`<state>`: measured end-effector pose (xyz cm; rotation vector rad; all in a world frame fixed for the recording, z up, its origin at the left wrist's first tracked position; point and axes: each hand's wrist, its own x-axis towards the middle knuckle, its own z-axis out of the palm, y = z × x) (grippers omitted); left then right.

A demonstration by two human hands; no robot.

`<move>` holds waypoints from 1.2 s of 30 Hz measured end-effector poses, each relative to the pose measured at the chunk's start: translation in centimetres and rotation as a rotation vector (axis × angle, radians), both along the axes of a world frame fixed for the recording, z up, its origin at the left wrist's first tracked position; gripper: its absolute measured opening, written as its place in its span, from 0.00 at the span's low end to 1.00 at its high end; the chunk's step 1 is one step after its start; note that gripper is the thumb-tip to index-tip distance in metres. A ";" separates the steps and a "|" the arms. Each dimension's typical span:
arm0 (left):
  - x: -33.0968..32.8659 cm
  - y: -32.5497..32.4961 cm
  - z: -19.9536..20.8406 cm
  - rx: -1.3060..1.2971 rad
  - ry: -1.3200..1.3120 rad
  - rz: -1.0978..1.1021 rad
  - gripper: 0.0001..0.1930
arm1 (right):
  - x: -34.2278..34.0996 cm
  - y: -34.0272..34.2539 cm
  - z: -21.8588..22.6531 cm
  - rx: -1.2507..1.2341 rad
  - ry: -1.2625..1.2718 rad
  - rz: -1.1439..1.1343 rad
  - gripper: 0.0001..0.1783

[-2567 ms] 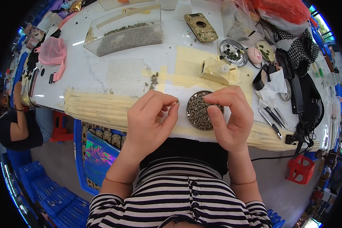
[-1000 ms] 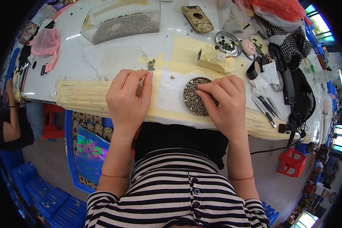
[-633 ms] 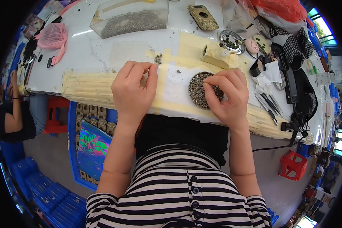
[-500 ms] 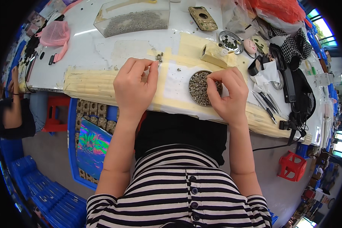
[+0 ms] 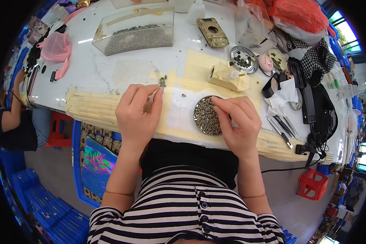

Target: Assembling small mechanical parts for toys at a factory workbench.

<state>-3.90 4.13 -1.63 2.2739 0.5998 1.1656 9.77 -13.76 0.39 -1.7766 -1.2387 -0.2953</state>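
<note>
the left hand (image 5: 138,113) has moved from beside the round tin (image 5: 194,116) to the loose pile (image 5: 162,80) left of it, so each hand is now at a separate work point. the right hand (image 5: 240,125) is over the small metal parts (image 5: 207,118) inside the tin; each grip has thumb and forefinger nearly together (whether anything is pinched cannot be told).

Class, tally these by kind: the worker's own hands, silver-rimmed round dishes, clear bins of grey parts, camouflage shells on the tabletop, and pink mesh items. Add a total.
Own hands: 2 (left hand, right hand)
Silver-rimmed dishes: 2 (grey-parts dish, green-pieces dish)
Clear bin of grey parts: 1
Camouflage shell: 1
Pink mesh item: 1
Total: 7
</note>
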 end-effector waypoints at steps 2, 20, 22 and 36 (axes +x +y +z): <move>-0.2 0.2 -0.1 -0.021 -0.027 -0.052 0.07 | 0.1 0.0 0.1 0.010 0.032 -0.003 0.11; 2.0 2.0 2.3 0.180 0.258 -0.174 0.07 | 0.5 -0.8 0.3 -0.015 0.049 -0.044 0.11; 1.6 2.7 2.1 0.172 0.290 -0.178 0.07 | 0.5 -0.8 0.3 -0.005 0.053 -0.040 0.11; 1.1 0.0 3.6 -0.473 -0.003 -0.305 0.04 | 0.2 -0.8 0.7 0.017 0.081 0.018 0.13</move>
